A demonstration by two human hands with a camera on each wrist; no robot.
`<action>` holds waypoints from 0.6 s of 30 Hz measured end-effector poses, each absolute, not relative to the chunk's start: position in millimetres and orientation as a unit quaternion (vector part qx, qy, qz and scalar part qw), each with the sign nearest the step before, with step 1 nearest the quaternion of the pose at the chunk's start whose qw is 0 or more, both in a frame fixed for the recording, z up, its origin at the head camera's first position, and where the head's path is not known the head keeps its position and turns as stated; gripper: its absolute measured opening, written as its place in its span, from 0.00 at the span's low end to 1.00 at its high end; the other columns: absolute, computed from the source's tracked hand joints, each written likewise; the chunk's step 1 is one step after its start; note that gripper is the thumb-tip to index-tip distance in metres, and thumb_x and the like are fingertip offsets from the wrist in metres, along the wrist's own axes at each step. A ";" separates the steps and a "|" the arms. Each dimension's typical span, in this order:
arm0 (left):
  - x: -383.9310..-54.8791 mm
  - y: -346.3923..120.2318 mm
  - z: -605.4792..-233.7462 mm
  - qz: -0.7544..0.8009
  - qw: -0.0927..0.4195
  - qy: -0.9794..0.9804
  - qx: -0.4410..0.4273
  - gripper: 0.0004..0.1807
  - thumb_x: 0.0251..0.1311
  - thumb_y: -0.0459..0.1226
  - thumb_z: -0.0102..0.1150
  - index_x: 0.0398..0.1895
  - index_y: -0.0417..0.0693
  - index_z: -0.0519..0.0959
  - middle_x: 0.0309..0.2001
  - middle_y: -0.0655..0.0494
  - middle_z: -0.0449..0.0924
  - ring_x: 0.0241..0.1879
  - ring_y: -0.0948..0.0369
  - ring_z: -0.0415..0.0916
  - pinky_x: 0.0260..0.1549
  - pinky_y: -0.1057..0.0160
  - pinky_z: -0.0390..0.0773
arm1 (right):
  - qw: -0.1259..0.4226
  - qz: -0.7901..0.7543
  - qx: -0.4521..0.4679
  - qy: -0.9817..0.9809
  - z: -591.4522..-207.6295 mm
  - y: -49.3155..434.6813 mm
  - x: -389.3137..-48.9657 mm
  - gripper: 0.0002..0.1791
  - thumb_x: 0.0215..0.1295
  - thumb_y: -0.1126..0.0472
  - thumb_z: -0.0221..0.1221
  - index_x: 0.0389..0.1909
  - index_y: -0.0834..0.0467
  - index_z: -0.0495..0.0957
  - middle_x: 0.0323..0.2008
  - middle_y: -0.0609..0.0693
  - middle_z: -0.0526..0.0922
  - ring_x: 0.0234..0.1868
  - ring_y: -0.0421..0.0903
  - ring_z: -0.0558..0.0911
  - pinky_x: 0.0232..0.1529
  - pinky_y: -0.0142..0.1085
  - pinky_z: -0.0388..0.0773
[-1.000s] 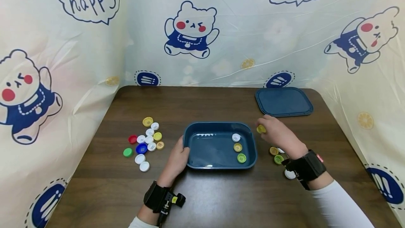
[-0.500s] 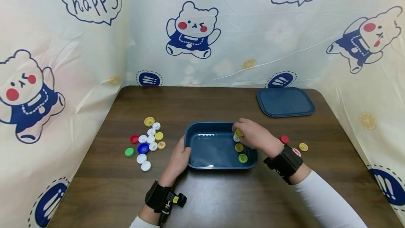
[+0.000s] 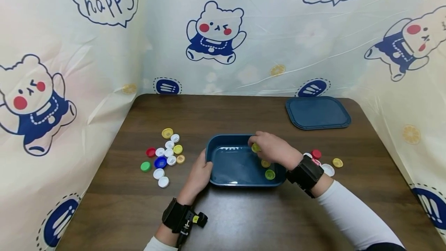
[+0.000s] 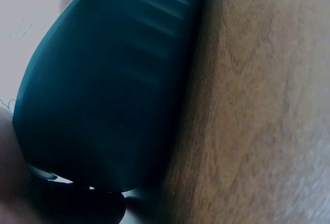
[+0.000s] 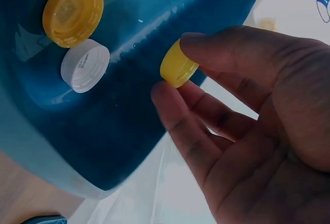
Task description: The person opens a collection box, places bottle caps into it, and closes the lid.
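Note:
My right hand pinches a yellow bottle cap between thumb and fingers, above the inside of a blue plastic tray. In the right wrist view a white cap and an orange-yellow cap lie on the tray's floor. A green cap is also in the tray, near its front right corner. My left hand grips the tray's left side, with the thumb at the rim. The left wrist view is mostly filled by the tray's outer wall.
Left of the tray lie loose caps, among them a blue one, a red one and several white ones. More caps, including a yellow one, lie to the right, partly behind my right wrist. A blue lid rests at the back right.
My right hand has carried the yellow cap leftward from beside the tray to over its inside. My left hand keeps its grip on the tray.

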State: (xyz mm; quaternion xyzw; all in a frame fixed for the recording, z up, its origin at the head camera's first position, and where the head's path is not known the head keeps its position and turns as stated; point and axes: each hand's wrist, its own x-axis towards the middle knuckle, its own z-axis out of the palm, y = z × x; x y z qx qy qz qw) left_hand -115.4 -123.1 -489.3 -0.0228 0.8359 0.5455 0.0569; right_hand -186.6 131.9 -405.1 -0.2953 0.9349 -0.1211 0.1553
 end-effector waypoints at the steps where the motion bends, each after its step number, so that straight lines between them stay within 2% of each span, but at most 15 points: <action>1: -115.3 -123.1 -489.2 0.546 0.057 0.835 -0.023 0.33 0.69 0.29 0.38 0.79 0.40 0.54 0.75 0.40 0.60 0.74 0.46 0.58 0.70 0.40 0.60 | 0.156 -0.118 -0.293 0.936 -404.7 131.6 -187.1 0.21 0.63 0.66 0.67 0.58 0.58 0.80 0.48 0.54 0.78 0.43 0.48 0.79 0.45 0.44 0.84; 7: -115.2 -121.6 -487.6 0.547 0.061 0.835 -0.030 0.33 0.69 0.29 0.38 0.79 0.40 0.54 0.76 0.40 0.60 0.73 0.45 0.58 0.70 0.39 0.60 | 0.155 -0.102 -0.273 0.944 -401.0 133.5 -188.0 0.23 0.66 0.63 0.65 0.62 0.57 0.78 0.55 0.55 0.79 0.48 0.49 0.79 0.50 0.47 0.82; 18: -114.9 -120.9 -485.7 0.540 0.064 0.838 -0.033 0.34 0.69 0.30 0.38 0.79 0.39 0.53 0.76 0.39 0.58 0.74 0.45 0.56 0.70 0.39 0.59 | 0.153 -0.103 -0.271 0.945 -393.4 140.7 -187.2 0.23 0.66 0.62 0.65 0.62 0.57 0.77 0.54 0.55 0.79 0.48 0.49 0.79 0.50 0.48 0.82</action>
